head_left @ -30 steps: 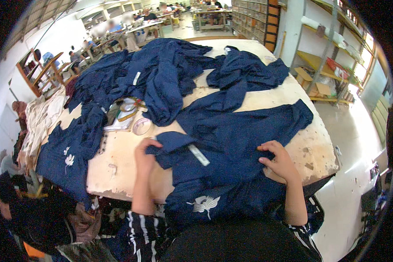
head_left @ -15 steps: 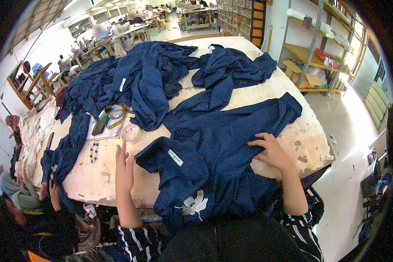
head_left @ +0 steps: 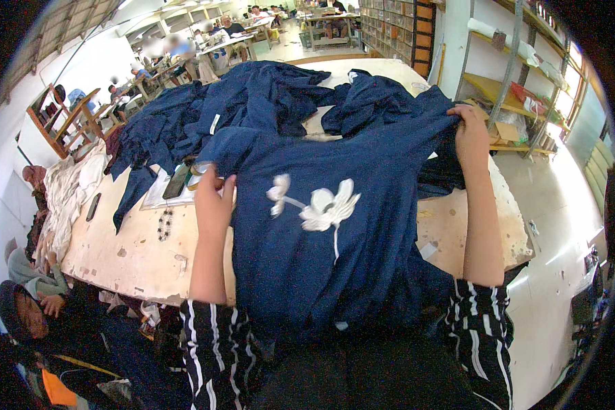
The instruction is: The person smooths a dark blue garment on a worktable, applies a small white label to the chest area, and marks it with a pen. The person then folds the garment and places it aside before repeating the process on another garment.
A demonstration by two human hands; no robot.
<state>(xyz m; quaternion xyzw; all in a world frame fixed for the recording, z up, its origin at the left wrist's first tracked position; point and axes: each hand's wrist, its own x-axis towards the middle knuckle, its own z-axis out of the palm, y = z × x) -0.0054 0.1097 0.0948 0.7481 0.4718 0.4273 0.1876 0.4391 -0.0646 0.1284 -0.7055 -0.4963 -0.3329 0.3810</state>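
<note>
A navy garment (head_left: 273, 260) with a white flower design (head_left: 328, 208) is held up and spread in front of me, its lower part hanging near my body. My left hand (head_left: 213, 198) grips its left edge at the upper corner, fingers bent into the cloth. My right hand (head_left: 471, 133) pinches the upper right corner, higher up. Behind it lie more heaped navy garments (head_left: 253, 89). Just left of my left hand are a dark phone-like object (head_left: 176, 183) on white sheets and a bead string (head_left: 164, 225).
A pale worktable (head_left: 137, 266) with worn edges holds cream cloth (head_left: 65, 212) and a slim dark object (head_left: 93, 206) on the left. Co-workers (head_left: 31, 311) are close at lower left. Shelving (head_left: 506, 102) stands at the right; seated workers (head_left: 229, 31) are in the background.
Both hands rose, lifting and spreading the garment, so a large flower design now faces me. The flowered navy piece at the table's left was pulled away beside a co-worker.
</note>
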